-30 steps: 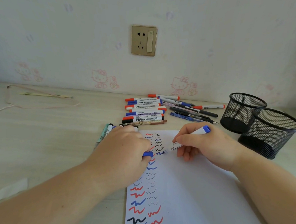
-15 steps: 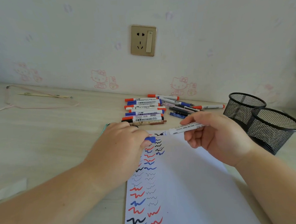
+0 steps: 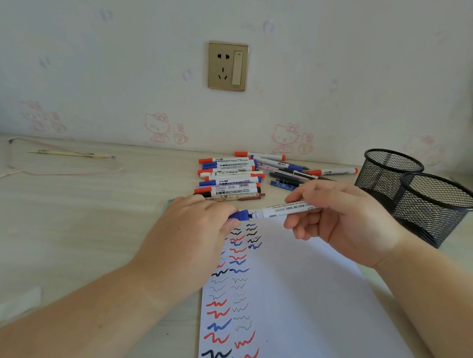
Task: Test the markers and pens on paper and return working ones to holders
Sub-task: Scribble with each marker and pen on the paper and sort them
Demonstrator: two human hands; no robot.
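You are holding a white-barrelled whiteboard marker (image 3: 285, 209) level above the far end of the white sheet of paper (image 3: 306, 299), its tip pointing toward your left. Your right hand (image 3: 340, 222) is curling thumb and fingers round the barrel's right part. Your left hand (image 3: 189, 237) is pinching the small blue cap (image 3: 239, 215) between thumb and fingertips, and the cap is sitting right at the marker's tip; whether it is seated on the tip or just short of it cannot be told.

The paper is lying on the pale wooden desk (image 3: 67, 230) beneath both hands, carrying two columns of red, blue and black squiggles (image 3: 228, 298) along its left side. Beyond your hands, near the wall, a pile of red-, blue- and black-capped markers and pens (image 3: 229, 176) is lying flat on the desk. Two black wire-mesh cylindrical holders (image 3: 430, 203) are standing upright just right of your right hand, one touching the other. A gold-framed wall socket (image 3: 228, 66) is sitting above the pile.
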